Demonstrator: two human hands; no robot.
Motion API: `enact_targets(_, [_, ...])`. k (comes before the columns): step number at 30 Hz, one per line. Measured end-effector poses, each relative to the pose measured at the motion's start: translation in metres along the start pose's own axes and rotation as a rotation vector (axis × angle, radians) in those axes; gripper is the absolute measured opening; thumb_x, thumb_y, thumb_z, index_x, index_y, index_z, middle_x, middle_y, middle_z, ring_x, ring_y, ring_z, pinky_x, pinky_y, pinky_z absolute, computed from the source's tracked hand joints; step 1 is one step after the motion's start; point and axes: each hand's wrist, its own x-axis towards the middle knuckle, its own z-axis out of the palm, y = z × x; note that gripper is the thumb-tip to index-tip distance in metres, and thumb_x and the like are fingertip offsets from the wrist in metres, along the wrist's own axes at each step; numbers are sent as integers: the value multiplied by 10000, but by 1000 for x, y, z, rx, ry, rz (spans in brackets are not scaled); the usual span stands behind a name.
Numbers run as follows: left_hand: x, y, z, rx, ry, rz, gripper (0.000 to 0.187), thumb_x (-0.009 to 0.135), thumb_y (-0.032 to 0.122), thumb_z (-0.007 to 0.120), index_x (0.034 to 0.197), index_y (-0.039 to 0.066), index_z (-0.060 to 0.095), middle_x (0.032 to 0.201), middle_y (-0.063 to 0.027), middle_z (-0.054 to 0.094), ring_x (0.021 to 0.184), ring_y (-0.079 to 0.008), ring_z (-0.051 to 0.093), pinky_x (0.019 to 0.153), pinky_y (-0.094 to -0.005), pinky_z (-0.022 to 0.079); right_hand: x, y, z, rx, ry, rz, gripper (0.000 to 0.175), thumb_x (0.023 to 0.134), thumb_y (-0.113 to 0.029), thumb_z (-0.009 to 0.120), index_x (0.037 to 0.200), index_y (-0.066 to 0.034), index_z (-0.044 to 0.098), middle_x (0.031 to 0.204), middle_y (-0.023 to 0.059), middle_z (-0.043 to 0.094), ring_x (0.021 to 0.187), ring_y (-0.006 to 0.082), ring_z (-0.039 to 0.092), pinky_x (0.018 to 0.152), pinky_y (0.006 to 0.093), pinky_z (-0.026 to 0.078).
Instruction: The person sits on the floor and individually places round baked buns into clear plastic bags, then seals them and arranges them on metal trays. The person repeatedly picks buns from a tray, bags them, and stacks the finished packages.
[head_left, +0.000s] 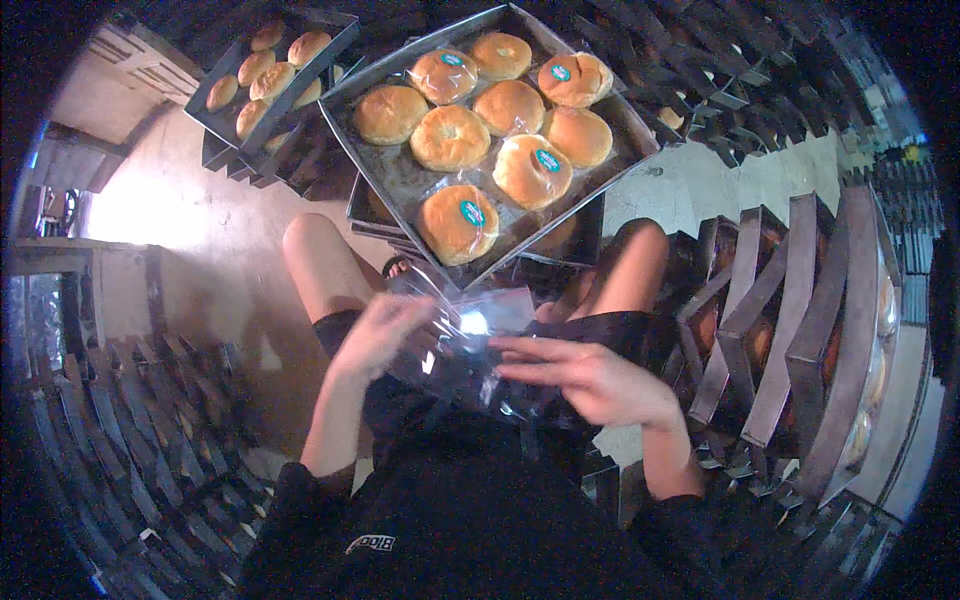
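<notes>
Above my lap, my left hand (382, 330) has its fingers at a clear plastic bag (495, 311); motion blur hides how firmly they grip it. My right hand (592, 375) is at the bag's other side, its fingers stretched out against or just beside the film. No bun can be made out in the bag. In front of my knees a square metal tray (397, 191) holds several round bread buns (450, 139). Some of them, such as the nearest bun (459, 225), are in clear wrap with a green sticker; others look bare.
Stacked trays stand under the bun tray. At the upper left a metal tray (206, 124) holds small oval rolls (271, 81). Tall stacks of metal trays (810, 300) rise close on my right, and more trays (135, 442) stand at the lower left. A pale floor (247, 217) shows at the left.
</notes>
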Motion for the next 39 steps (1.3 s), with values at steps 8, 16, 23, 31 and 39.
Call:
enact_targets(8, [7,9,-3,-103,-112,-132,418,1017,322,563,1184,-51,651,949,-155,728,661,-200,711,527,-285,554,12,-11,21,-627,159,70,590,854,-295,738,1398,-156,557,1491,95,475,1330,327,486,1133,469,383])
enact_targets(16, [24,8,6,-432,-222,5,632,995,471,510,1491,95,402,1491,-152,461,1331,-276,498,1006,-434,499,25,0,19,117,144,-65,564,1007,-376,505,1516,-143,436,1594,149,346,1505,358,234,1228,508,160])
enact_targets(23, [41,18,26,-469,96,590,658,965,602,472,1294,36,529,1440,-177,478,1404,-316,402,1147,-483,337,51,-13,6,183,390,-28,480,1041,-368,447,1373,-55,595,1460,148,539,1399,341,443,1190,465,258])
enact_targets(31, [52,8,40,-449,321,755,289,907,303,699,913,22,631,1012,-130,630,967,-223,597,930,-366,463,77,-13,-19,-242,89,-14,452,1012,-192,551,1428,-17,510,1473,210,491,1406,331,426,1191,423,285])
enact_targets(39, [69,4,-17,-1017,516,546,208,954,329,663,1003,132,619,1003,-10,634,931,-140,615,851,-372,528,57,77,-158,318,369,221,395,994,-253,608,1317,-27,621,959,38,725,909,105,658,852,301,532])
